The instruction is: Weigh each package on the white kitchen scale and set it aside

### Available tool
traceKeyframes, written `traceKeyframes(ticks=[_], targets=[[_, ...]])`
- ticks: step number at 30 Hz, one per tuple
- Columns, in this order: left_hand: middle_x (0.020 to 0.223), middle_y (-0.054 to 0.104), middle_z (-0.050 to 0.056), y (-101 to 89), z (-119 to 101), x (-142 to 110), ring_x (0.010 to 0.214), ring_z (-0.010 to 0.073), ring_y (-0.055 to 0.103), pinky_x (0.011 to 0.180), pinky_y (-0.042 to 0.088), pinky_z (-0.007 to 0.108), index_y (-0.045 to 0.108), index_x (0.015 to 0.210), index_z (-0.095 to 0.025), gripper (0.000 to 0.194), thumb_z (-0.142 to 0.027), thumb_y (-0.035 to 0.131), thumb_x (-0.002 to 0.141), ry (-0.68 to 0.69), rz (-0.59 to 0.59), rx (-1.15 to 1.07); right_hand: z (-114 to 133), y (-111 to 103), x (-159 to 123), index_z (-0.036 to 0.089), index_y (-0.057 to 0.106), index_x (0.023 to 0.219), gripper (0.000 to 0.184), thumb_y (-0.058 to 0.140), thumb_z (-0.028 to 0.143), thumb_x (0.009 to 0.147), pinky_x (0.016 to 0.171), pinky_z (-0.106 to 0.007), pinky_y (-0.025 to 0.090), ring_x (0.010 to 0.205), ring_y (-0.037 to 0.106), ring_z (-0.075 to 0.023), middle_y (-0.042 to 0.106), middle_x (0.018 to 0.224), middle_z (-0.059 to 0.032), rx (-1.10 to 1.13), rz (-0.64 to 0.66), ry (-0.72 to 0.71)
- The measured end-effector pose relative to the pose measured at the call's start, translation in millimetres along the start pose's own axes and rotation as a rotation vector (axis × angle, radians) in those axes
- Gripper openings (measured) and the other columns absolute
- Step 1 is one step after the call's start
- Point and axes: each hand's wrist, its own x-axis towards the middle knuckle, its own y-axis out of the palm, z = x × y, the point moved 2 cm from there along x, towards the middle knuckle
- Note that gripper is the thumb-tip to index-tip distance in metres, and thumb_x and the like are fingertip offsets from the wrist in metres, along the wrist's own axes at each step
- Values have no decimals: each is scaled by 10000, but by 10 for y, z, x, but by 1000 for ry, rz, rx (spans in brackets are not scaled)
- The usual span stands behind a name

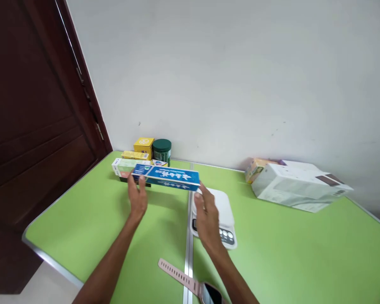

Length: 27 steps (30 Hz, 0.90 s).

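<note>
A long blue toothpaste box is held up above the table, its right end a little lower than its left. My left hand grips the left end, and my right hand pinches the right end between thumb and fingers. Behind my right hand lies a white kitchen scale with round buttons, partly covered by that hand. Just beyond my left hand is a pale green and white box, with a dark item under it.
On the green folding table, a yellow cube box, a flat yellow box and a dark green jar stand at the back left. A large white box lies back right. A pink-strapped smartwatch lies in front.
</note>
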Motion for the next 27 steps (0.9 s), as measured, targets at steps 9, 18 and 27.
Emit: traceKeyframes(ticks=[9,18,27], targets=[[1239,710,160,-603,564,1358,1207,315,649,1104,470,471,614,1137,-194,459,-602,465,991,3,-151,240,221,1554,515,210,599,1468,740,405,746,996,1258,-624,282,1498,419,-346,597,1507,-159,117,218,-101],[1257,713,185,-494,767,1526,1214,342,662,1108,481,491,615,1195,-177,456,-559,501,974,-53,-89,232,110,1725,586,175,486,1560,832,415,767,980,1285,-605,237,1549,362,-355,471,1625,-176,65,257,-72],[1429,598,214,-577,694,1503,1374,350,541,1223,367,532,533,1370,-125,603,-560,517,953,-27,-119,182,136,1615,520,159,449,1582,807,404,720,1003,1258,-636,308,1521,398,-390,493,1602,-204,2,264,-174]])
